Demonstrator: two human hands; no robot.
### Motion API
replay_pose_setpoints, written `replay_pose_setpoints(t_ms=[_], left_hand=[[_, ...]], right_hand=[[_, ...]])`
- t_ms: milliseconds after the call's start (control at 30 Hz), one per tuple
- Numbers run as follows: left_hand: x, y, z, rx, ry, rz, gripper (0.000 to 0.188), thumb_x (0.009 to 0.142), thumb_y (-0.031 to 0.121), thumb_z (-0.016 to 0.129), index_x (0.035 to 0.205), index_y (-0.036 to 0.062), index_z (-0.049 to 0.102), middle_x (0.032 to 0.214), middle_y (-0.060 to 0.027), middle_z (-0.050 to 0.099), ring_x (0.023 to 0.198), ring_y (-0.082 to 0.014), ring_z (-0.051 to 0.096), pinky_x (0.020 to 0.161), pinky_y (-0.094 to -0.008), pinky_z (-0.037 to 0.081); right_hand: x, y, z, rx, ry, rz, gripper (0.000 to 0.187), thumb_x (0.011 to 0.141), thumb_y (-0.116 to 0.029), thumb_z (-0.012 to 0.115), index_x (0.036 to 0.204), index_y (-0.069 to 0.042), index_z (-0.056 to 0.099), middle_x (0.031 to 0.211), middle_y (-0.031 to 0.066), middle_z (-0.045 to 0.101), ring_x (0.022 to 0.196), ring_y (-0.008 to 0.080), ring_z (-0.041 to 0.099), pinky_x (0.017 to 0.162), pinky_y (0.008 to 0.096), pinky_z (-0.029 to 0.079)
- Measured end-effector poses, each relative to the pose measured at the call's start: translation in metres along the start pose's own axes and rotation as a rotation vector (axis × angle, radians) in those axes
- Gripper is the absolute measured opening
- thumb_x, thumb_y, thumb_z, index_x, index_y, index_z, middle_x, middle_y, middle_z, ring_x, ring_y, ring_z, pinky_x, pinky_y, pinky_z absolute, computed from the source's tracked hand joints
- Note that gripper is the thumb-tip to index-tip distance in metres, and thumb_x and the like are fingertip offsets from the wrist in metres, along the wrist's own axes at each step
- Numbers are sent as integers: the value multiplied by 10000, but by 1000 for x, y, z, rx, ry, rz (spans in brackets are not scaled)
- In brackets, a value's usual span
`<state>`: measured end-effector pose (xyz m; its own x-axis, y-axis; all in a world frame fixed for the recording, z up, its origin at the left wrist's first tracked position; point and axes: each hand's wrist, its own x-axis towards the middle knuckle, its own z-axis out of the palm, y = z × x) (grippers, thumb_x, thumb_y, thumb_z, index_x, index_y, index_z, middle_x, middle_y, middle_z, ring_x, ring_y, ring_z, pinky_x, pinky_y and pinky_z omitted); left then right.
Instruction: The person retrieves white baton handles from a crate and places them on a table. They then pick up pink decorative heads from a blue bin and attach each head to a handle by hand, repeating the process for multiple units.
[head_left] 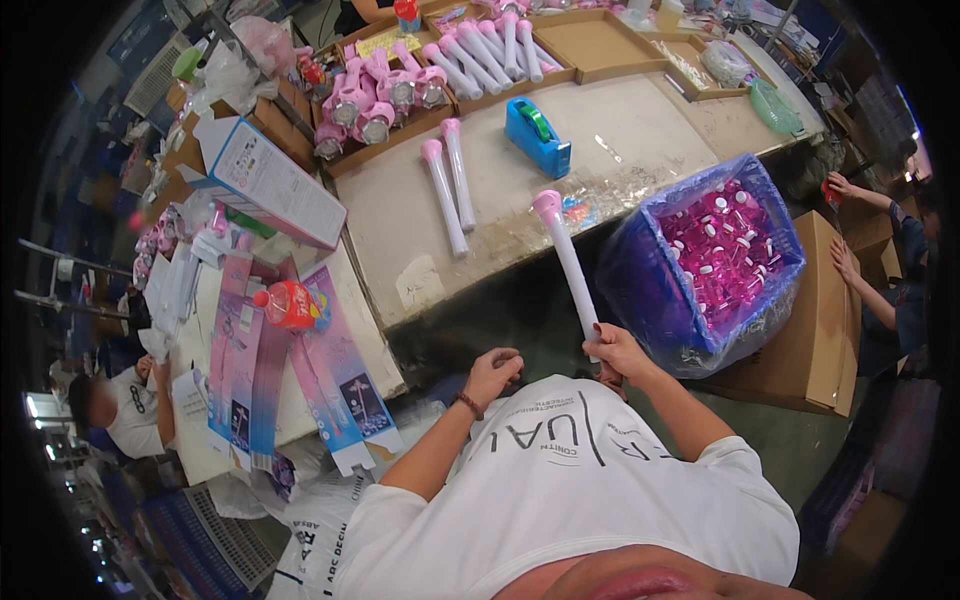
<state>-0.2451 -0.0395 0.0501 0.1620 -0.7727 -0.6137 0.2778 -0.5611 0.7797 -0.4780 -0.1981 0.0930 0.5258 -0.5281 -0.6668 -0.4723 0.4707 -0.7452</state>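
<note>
My right hand (620,355) grips the lower end of a pink-capped white tube (570,265). The tube slants up and away, its pink end near the table's front edge. In front of my shirt, my left hand (492,378) has its fingers curled in, with nothing visible in them. Two similar pink-capped tubes (437,190) lie side by side on the worktable (380,235). Beyond them to the right stands a blue tape dispenser (537,138) with a green roll.
Right of me, a blue-lined bin (650,260) holds many small pink bottles with white caps, beside a cardboard box (820,320). Trays at the back hold more tubes (475,60) and pink parts (370,105). Flat printed boxes (335,370) and a red bottle (288,303) are at left. Other people work nearby.
</note>
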Motion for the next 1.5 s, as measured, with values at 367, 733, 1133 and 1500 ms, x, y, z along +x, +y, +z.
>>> replay_pose_setpoints(t_ms=[367,733,1133,1500], left_hand=[[33,32,-31,92,42,130,413,875,258,630,1164,-32,573,965,-77,678,807,-124,631,695,-255,496],[119,83,-11,126,220,63,394,862,234,657,1149,-26,589,932,-80,675,788,-119,628,678,-242,492],[149,115,-6,23,577,38,410,859,235,665,1165,-28,588,965,-104,664,840,-143,622,729,-264,491],[205,152,-79,466,816,51,491,828,349,637,1150,-20,596,1068,-221,650,962,-332,642,818,-378,499]], right_hand=[[33,-65,14,-25,77,-152,387,814,-168,705,1127,5,559,778,54,588,569,124,555,528,291,467],[172,-238,-113,-259,138,-477,284,810,-159,682,1033,0,609,766,14,580,704,105,532,632,276,456],[405,-393,-111,-439,-10,-740,227,852,-235,646,932,-24,614,757,35,576,600,105,539,581,281,457],[361,-384,-104,777,-426,-371,165,936,-220,492,1085,-173,439,1130,51,555,1119,257,553,973,428,438]])
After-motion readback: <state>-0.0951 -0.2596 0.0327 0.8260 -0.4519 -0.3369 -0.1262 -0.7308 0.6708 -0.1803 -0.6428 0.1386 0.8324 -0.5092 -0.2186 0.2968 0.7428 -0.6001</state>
